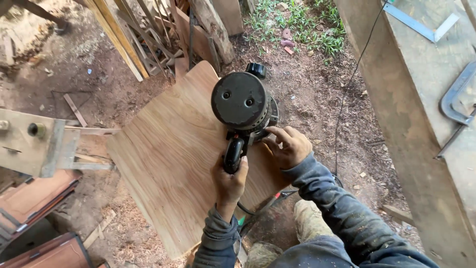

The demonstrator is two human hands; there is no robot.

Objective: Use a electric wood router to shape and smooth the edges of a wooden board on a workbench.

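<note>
Gripping the router (244, 105) handle, left hand (229, 181) clenched, right hand (289, 147) fingering its base; judged best kept flat on the wooden panel (173, 159).

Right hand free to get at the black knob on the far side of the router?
Probably yes. The right hand rests at the router base, holding nothing; the black knob sits uncovered across the motor housing. The left hand holds the near handle.

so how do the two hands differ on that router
The left hand wraps shut around the black handle of the round dark power router; the right hand only rests fingertips at the router's base. The left is nearer the wearer; the right is further out. Both are bare, over the pale wooden board.
</note>
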